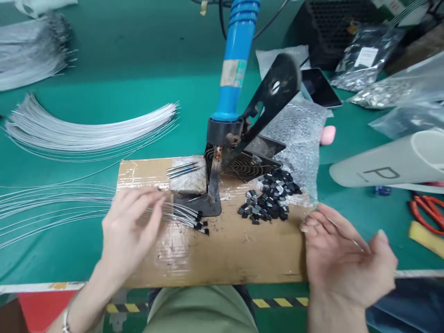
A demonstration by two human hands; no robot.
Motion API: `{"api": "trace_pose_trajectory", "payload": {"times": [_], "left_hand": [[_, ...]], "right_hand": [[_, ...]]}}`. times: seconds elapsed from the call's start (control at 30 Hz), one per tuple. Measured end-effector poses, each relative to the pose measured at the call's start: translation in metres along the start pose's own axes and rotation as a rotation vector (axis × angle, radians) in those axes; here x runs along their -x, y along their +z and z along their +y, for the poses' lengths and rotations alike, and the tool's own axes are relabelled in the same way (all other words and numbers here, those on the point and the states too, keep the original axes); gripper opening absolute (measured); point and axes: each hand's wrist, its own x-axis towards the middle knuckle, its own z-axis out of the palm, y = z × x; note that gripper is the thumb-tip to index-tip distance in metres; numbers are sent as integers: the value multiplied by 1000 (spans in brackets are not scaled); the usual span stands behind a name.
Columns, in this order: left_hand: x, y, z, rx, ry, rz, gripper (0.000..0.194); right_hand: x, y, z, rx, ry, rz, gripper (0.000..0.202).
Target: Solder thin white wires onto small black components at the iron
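My left hand (133, 222) is closed in a pinch above the cardboard, a small dark piece (159, 189) just showing at its fingertips. Beneath that hand pass thin white wires (180, 213), several of them ending in black tips (200, 224). A thin silvery solder wire (342, 230) runs across the palm of my right hand (347, 254), which is turned up with its fingers curled around the strand. Between the hands stands a soldering iron (234, 69) with a blue handle, pointing down in a black stand (267, 106). A pile of small black pieces (268, 196) lies nearer my right hand.
A cardboard sheet (243, 259) covers the front of the green table (138, 55). Bundles of white wires (97, 132) lie at left. Bubble wrap (298, 134), a phone (321, 88), a white cylinder (385, 159) and red-handled scissors (428, 212) are at right.
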Motion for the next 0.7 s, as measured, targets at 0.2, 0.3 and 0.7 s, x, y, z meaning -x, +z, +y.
{"api": "trace_pose_trajectory", "payload": {"times": [0.2, 0.3, 0.7], "left_hand": [[-77, 13, -83, -515, -34, -246, 32], [-104, 24, -107, -509, -36, -325, 25], [-108, -22, -98, -44, -293, -116, 31]], "right_hand": [[5, 3, 17, 101, -146, -78, 56], [8, 5, 19, 114, -176, -90, 53], [10, 6, 22, 121, -227, -92, 42]]}}
